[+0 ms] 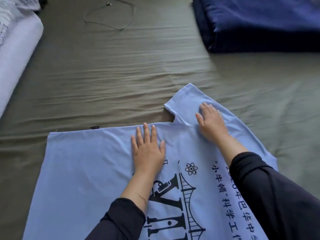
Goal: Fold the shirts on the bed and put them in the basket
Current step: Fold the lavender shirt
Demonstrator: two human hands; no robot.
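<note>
Head view: my left hand (pixel 147 149) lies flat, fingers straight and spread, pressing the shirt (pixel 83 170) near its far edge; my right hand (pixel 210 121) also lies flat with straight fingers, pressing the sleeve (pixel 183 99) where it sits on the body of the shirt. Neither hand grasps anything. The pale blue shirt is spread printed side up on the bed (pixel 112 70), close in front of me, its lower part running out of view. Judged from this layout, folding has barely begun: the sleeve appears turned or being smoothed, no body fold is made, and the basket is not in view, so stowing is wholly left. Whether other shirts await I cannot tell. Around the work lie a thin cord (pixel 110 18) looped at the far side, a dark blue folded cloth (pixel 259 23) at far right, and a white bundle (pixel 15 40) at far left, all well apart from the shirt. Nothing rests on the shirt; the wrinkled bed surface may hinder crisp folds.
</note>
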